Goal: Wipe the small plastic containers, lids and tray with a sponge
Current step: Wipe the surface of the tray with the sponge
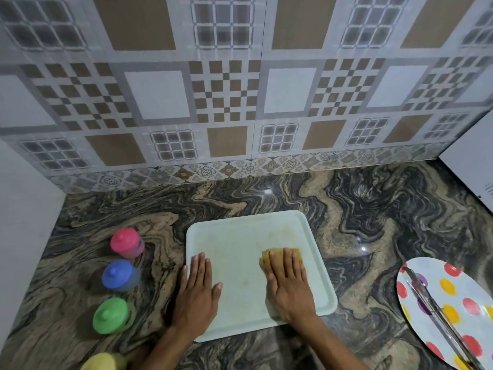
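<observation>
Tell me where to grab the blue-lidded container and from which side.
Take the blue-lidded container round its lid rim, coming down from above. It stands upright with the lid on, and the pink-lidded container and green-lidded container stand either side in the same row, so set the grip across its open left and right flanks. The knob probably gives too slight a hold.

Home kitchen — tiled wall (226, 102), granite counter (373, 222)

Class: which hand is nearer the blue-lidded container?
Left. The left hand rests on the tray's left edge, right of the blue-lidded container; the right hand presses the sponge farther right.
</observation>
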